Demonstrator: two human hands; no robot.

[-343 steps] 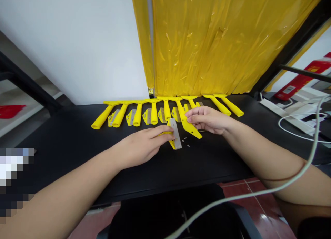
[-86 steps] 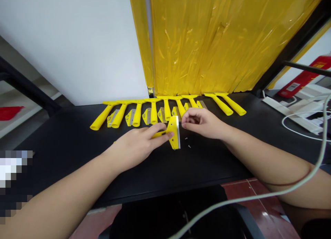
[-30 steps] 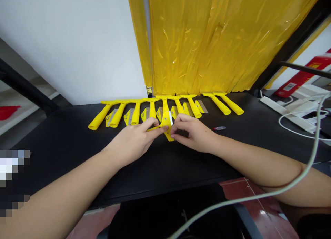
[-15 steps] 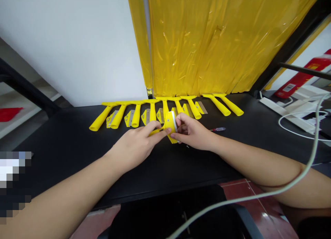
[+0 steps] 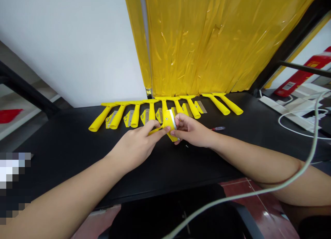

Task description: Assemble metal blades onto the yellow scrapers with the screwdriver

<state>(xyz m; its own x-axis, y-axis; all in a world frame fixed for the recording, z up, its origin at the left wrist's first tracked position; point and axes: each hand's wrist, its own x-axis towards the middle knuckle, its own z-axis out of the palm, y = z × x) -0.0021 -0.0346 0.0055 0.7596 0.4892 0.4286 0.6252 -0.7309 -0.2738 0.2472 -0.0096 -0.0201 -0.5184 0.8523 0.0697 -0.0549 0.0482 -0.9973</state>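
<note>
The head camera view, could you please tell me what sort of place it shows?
Probably a workshop bench: the flat black table bears a row of yellow T-shaped plastic handles, a slim screwdriver with a translucent purplish handle and a tiny silver screw.

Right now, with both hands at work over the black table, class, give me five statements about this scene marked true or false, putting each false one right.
1. The left hand and the right hand both touch a yellow scraper. True.
2. The right hand is gripping a screwdriver. False: the screwdriver lies on the table.
3. A small screw lies on the table. True.
4. The row of yellow handles lies nearer the viewer than the hands. False: the yellow handles lie beyond them.
5. A pale cable crosses in front of the right forearm. True.
</note>
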